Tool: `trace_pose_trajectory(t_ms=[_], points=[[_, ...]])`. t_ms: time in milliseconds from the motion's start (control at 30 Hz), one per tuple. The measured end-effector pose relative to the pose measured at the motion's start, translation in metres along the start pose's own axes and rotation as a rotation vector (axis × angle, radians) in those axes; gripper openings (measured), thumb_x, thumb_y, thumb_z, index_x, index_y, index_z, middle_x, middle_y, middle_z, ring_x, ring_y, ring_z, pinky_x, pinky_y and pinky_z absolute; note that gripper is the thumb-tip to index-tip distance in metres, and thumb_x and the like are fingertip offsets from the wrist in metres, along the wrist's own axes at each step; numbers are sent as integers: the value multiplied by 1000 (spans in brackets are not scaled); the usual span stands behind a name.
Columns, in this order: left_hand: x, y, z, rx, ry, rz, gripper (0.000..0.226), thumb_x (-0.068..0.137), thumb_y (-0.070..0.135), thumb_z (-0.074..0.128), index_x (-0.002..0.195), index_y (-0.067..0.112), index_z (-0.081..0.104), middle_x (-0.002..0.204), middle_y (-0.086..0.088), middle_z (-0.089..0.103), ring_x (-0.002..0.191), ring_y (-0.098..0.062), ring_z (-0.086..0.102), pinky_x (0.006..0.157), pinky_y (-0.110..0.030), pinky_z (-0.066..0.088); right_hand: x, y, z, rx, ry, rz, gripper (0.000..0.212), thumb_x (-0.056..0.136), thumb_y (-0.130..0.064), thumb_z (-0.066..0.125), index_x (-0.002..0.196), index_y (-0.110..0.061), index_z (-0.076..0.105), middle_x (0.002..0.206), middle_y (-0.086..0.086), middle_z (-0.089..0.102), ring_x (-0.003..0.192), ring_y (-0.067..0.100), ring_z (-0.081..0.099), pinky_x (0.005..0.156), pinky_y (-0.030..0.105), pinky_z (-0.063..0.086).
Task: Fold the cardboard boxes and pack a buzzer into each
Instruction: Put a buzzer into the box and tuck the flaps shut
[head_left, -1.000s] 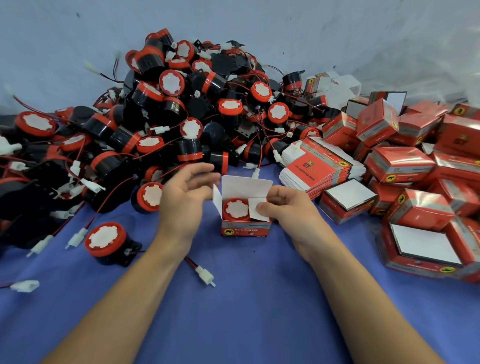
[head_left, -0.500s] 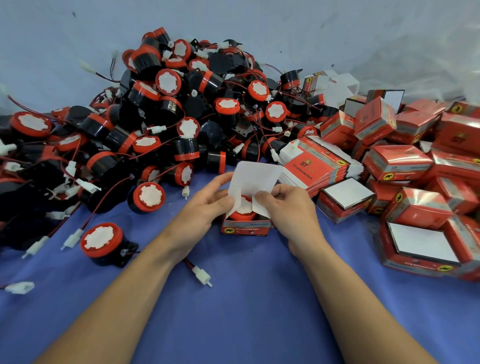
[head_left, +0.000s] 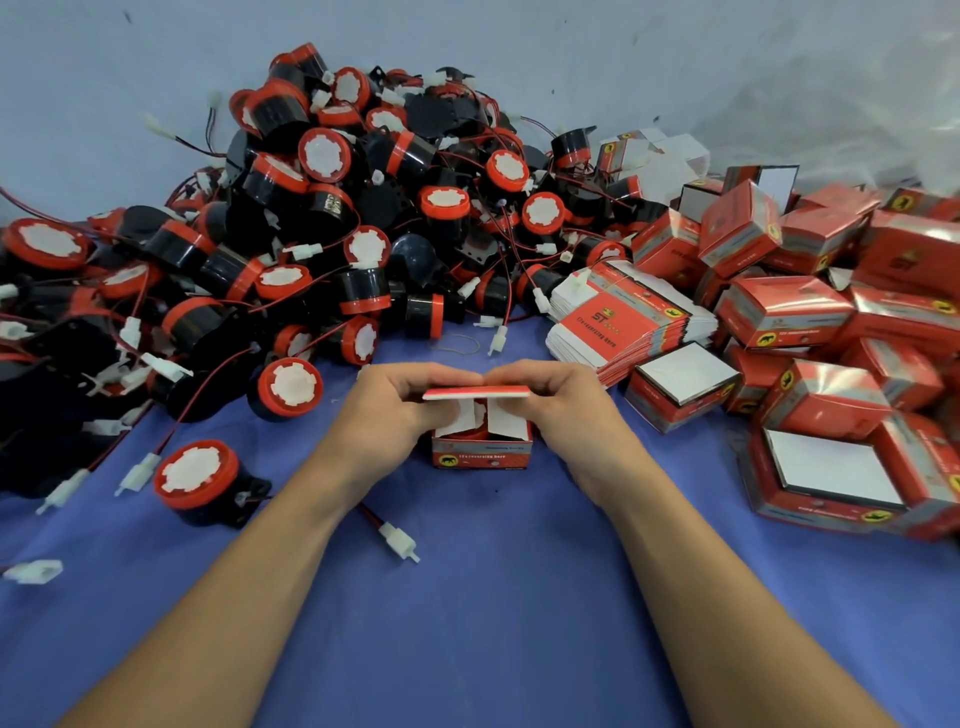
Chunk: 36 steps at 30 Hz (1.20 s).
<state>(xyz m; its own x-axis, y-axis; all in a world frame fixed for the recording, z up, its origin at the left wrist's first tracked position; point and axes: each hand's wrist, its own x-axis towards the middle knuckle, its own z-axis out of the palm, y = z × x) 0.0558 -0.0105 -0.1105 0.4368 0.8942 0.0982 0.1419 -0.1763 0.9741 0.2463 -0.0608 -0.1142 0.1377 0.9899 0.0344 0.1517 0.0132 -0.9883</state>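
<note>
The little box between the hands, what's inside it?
Two white flaps folded inward, a red sliver between them. The flaps and the lid, held by the left hand and right hand, hide the rest.

Two bare forearms stretch from 7 and 5 o'clock toward the centre. The left hand and right hand face each other, knuckles up, fingers curled, each pinching one end of the lid.
</note>
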Motion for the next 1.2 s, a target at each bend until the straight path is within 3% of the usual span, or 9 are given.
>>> trace_pose_trajectory(t_ms=[167,267,400,467,567,667,833,933,1200], points=[[1,-1,-7,66,-96,-14,31,95,0,68,104,26,83,119,14,76,114,-3,69,85,-16,56,-8,-1,-13,122,-96,73,38,89,12,58,101,-15,83,112,3,77,108,19,73,99,40,57],[-1,3,-19,187,-241,-28,34,96,11,71,116,37,79,135,20,66,125,2,60,99,-26,55,-11,-4,-17,164,-37,94,46,88,14,45,88,-12,84,107,1,78,100,16,75,85,30,60],[-8,11,-21,256,-315,-32,59,62,37,63,119,50,75,141,29,58,129,5,54,103,-30,50,-17,-8,-17,-37,-95,-17,17,87,-13,75,96,-24,84,100,-8,79,94,5,74,77,17,57],[-9,11,-19,282,-290,-15,48,72,39,71,119,52,74,140,32,57,128,9,53,105,-31,49,-18,-8,-26,-138,-160,-28,35,76,-10,86,107,-27,81,105,-15,78,102,1,72,82,14,56],[-10,7,-20,369,-276,4,42,87,33,82,123,52,71,143,32,55,129,10,51,108,-33,49,-19,-12,-34,-142,-265,-27,50,74,-2,87,116,-27,77,110,-9,78,106,7,73,89,19,56],[-11,9,-21,457,-277,17,49,81,37,83,124,56,69,142,35,54,131,8,52,109,-33,48,-20,-12,-29,-181,-200,-33,51,71,0,89,114,-26,78,105,-8,79,101,7,74,85,21,58],[-12,12,-17,576,-203,81,42,85,38,80,120,59,69,141,37,54,129,15,49,108,-21,39,-21,-9,-22,-253,-68,-22,49,66,-10,92,106,-35,82,120,-12,72,108,-9,66,85,14,53],[-13,13,-17,545,-213,76,38,90,39,76,119,61,67,140,41,51,124,24,46,102,-10,34,-22,-12,-23,-271,-78,-25,42,69,-17,92,100,-43,81,130,-8,70,116,-13,61,101,26,53],[-8,10,-20,443,-221,68,27,101,34,65,125,46,72,138,31,60,124,22,49,96,-5,41,-21,-13,-23,-248,-101,-44,22,85,-28,81,101,-42,82,105,-18,77,120,-17,55,102,36,54]])
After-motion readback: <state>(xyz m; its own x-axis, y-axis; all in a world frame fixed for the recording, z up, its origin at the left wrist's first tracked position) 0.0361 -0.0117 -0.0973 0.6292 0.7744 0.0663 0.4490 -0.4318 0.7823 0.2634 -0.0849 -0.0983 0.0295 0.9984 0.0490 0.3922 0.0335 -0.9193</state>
